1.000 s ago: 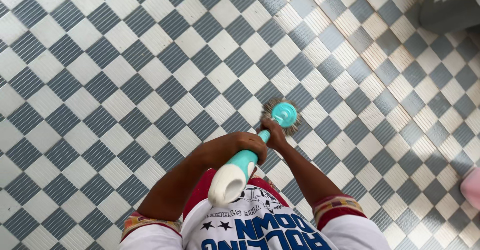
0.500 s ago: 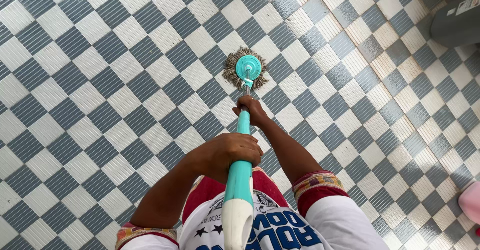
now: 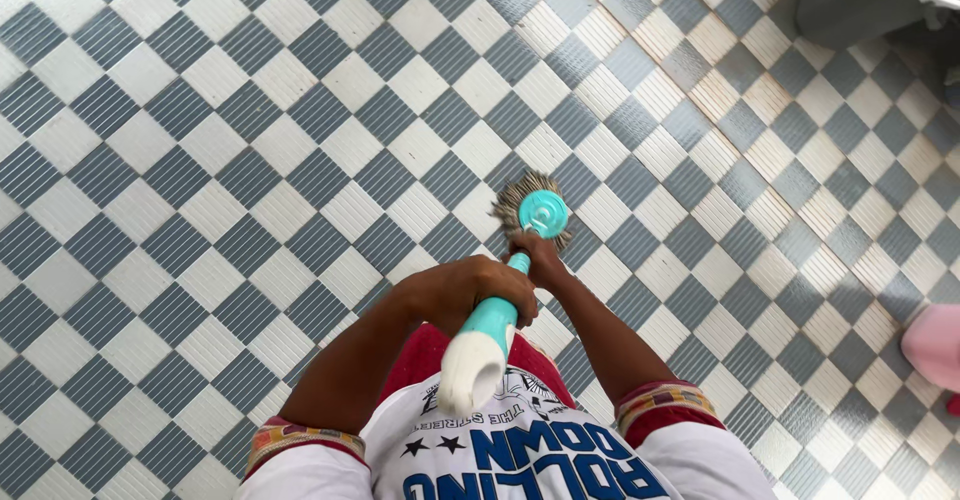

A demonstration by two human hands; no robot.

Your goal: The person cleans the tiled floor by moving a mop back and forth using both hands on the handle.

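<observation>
Checkered tile floor [image 3: 250, 160]; grey bin [image 3: 860, 0], contents probably hidden. Left hand [image 3: 480, 290], right hand [image 3: 540, 260] both clamped on mop handle [image 3: 490, 325].

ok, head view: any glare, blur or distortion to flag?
Head view: warm sheen on the floor tiles at right, flatter light at left; tile lines bow slightly toward the edges; mop head and both hands, left and right, fairly sharp; the near handle end looks foreshortened and soft.
</observation>
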